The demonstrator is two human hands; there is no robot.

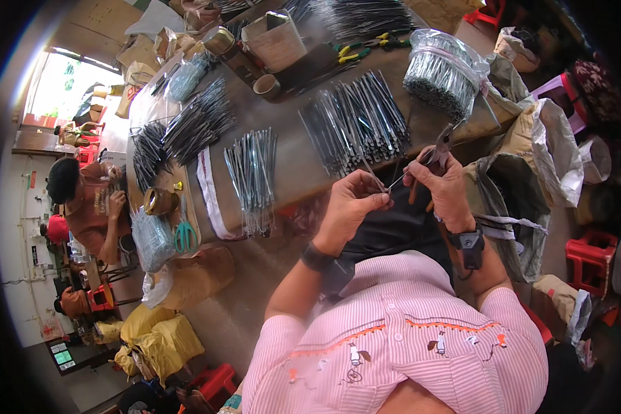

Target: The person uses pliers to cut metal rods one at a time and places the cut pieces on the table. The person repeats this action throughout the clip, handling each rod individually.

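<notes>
My left hand (346, 208) is closed in a pinch on a thin metal strip (397, 181), just off the table's near edge. My right hand (450, 188) is wrapped round a pair of pliers (442, 143); the jaws point away from me and the brownish handles hang below the palm. Its thumb and forefinger also come up to the strip's other end, though their exact hold is hidden. Beyond both hands a wide row of dark metal strips (366, 121) lies on the table. Right of that row stands a plastic-wrapped bundle of silvery strips (440, 79).
More strips (250, 176) lie to the left on the brown table (293, 127). Yellow-handled pliers (352, 54) and a cup (266, 86) sit farther back, green-handled scissors (185, 234) at the left edge. Open sacks (510, 207) stand at right. Another person (93, 207) sits at far left.
</notes>
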